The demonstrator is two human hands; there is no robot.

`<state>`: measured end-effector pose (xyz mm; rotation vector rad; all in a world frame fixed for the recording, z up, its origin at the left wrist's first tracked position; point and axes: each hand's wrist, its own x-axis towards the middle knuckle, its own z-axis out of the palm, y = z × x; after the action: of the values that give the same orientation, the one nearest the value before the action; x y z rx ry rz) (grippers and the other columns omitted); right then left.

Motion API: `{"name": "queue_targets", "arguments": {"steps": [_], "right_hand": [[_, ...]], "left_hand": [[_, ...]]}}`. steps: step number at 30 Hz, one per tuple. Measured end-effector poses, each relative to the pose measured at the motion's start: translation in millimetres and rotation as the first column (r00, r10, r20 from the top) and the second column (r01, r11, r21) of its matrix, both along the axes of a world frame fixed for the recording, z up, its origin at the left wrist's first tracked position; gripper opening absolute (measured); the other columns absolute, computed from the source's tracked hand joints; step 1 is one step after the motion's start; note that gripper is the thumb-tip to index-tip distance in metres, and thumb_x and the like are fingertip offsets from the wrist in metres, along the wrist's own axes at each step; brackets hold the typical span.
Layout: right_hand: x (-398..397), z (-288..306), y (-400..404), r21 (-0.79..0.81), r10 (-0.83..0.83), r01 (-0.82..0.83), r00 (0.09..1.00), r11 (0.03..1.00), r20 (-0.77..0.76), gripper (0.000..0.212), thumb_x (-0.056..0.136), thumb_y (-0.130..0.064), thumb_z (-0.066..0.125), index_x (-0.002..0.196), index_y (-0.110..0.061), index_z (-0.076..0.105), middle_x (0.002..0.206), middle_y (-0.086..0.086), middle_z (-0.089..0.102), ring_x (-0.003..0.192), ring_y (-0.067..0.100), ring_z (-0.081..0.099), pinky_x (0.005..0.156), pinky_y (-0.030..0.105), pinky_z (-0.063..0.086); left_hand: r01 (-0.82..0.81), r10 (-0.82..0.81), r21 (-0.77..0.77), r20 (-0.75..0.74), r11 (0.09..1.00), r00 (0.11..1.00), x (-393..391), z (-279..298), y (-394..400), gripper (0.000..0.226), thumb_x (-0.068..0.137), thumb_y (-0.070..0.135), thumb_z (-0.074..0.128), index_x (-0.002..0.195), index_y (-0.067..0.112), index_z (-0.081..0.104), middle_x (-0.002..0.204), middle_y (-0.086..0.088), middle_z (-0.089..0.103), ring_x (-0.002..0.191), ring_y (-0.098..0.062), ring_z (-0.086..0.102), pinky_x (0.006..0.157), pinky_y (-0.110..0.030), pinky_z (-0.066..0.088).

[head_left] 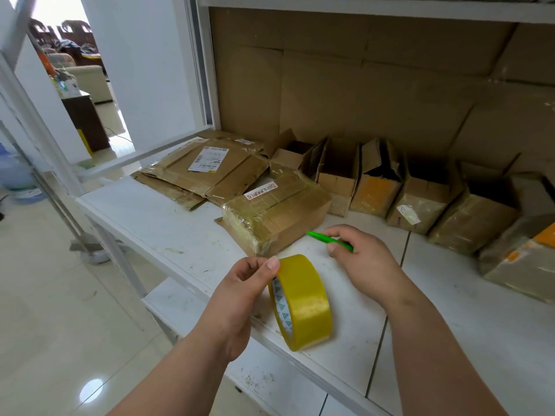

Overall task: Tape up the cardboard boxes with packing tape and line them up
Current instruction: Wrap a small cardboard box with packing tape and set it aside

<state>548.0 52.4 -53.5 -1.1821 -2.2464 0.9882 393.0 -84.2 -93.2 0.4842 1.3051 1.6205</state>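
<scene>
Hands meet over a white shelf top where a roll of yellow packing tape stands on edge at the front, pinched at its upper rim by the left hand, thumb on the outer wrap and fingers curled behind. The right hand hovers just beyond the roll, its curled fingers gripping a green pen-like cutter (no blade can be made out) that points left toward the taped cardboard box. That box lies directly beyond the roll, close but not touching, its long axis running from near-left to far-right and its nearest corner aimed at the gap between the two hands. The left hand, already on the roll, is the nearer to that corner, so any strip drawn off would probably run forward and slightly right, along the box's length. Behind it, a row of open-topped boxes lines the cardboard-backed wall, and flattened cartons are stacked at far left.
</scene>
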Motion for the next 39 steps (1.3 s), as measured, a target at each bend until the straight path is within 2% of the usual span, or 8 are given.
{"name": "queue_targets", "arguments": {"steps": [4,7,11,14,18,23,27,39], "right_hand": [[-14,7,5,-0.010,0.115,-0.115,0.991,0.993,0.066,0.021,0.097,-0.029,0.059,0.109,-0.042,0.069,0.101,-0.015,0.067,0.091,0.008,0.059,0.077,0.028,0.048],[-23,12,8,0.009,0.153,-0.157,0.970,0.987,0.186,0.021,0.095,-0.035,0.058,0.109,-0.044,0.071,0.111,-0.017,0.069,0.106,0.009,0.060,0.096,0.037,0.050],[-33,23,9,0.041,0.168,-0.189,0.937,0.981,0.306,0.022,0.095,-0.038,0.055,0.108,-0.044,0.072,0.112,-0.017,0.069,0.110,0.016,0.059,0.102,0.043,0.045],[-39,35,7,0.072,0.179,-0.223,0.904,0.972,0.389,0.023,0.098,-0.035,0.054,0.111,-0.041,0.071,0.118,-0.016,0.068,0.117,0.013,0.056,0.108,0.039,0.039],[-47,46,2,0.119,0.185,-0.265,0.871,0.957,0.456,0.024,0.099,-0.033,0.054,0.116,-0.037,0.071,0.122,-0.015,0.067,0.119,0.011,0.056,0.106,0.032,0.038],[-56,49,-2,0.113,0.195,-0.285,0.847,0.952,0.495,0.023,0.099,-0.033,0.055,0.114,-0.037,0.072,0.121,-0.015,0.068,0.118,0.013,0.056,0.104,0.031,0.040],[-62,52,-4,0.132,0.197,-0.303,0.837,0.944,0.511,0.023,0.098,-0.033,0.055,0.112,-0.037,0.072,0.119,-0.015,0.068,0.118,0.013,0.056,0.106,0.032,0.039],[-72,43,3,0.162,0.162,-0.304,0.805,0.939,0.571,0.021,0.095,-0.029,0.057,0.103,-0.038,0.075,0.117,-0.015,0.068,0.117,0.016,0.056,0.107,0.037,0.036]], "left_hand": [[0.001,-0.001,0.015,-0.013,1.000,1.000,2,2,-1,0.040,0.065,0.045,0.079,0.092,0.018,0.067,0.088,0.003,0.071,0.094,-0.015,0.060,0.090,-0.033,0.040],[-0.007,0.008,0.014,-0.013,1.000,1.000,1,1,-3,0.037,0.064,0.045,0.078,0.090,0.021,0.069,0.090,0.001,0.071,0.095,-0.017,0.061,0.094,-0.037,0.042],[-0.007,0.007,0.018,-0.013,1.000,1.000,1,-1,-3,0.041,0.064,0.048,0.078,0.093,0.020,0.069,0.091,0.001,0.072,0.097,-0.017,0.061,0.099,-0.039,0.041],[-0.001,0.002,0.030,-0.015,1.000,1.000,0,0,-3,0.039,0.067,0.047,0.082,0.092,0.020,0.069,0.090,0.001,0.072,0.096,-0.016,0.062,0.099,-0.038,0.041],[0.009,-0.009,0.026,-0.019,1.000,1.000,0,2,-2,0.024,0.066,0.046,0.078,0.080,0.028,0.073,0.091,0.000,0.072,0.097,-0.018,0.061,0.102,-0.041,0.040],[0.004,-0.004,0.035,-0.002,0.999,1.000,0,3,-3,0.031,0.067,0.043,0.078,0.088,0.021,0.070,0.093,-0.002,0.072,0.095,-0.016,0.063,0.100,-0.039,0.040],[-0.011,0.011,0.042,-0.010,0.999,1.000,0,3,-3,0.036,0.067,0.041,0.084,0.090,0.018,0.068,0.085,0.004,0.070,0.085,-0.008,0.061,0.089,-0.031,0.039],[0.000,0.000,0.037,-0.006,0.999,1.000,-3,4,-3,0.035,0.066,0.040,0.076,0.089,0.016,0.066,0.081,0.006,0.070,0.089,-0.013,0.057,0.089,-0.035,0.038]]}}
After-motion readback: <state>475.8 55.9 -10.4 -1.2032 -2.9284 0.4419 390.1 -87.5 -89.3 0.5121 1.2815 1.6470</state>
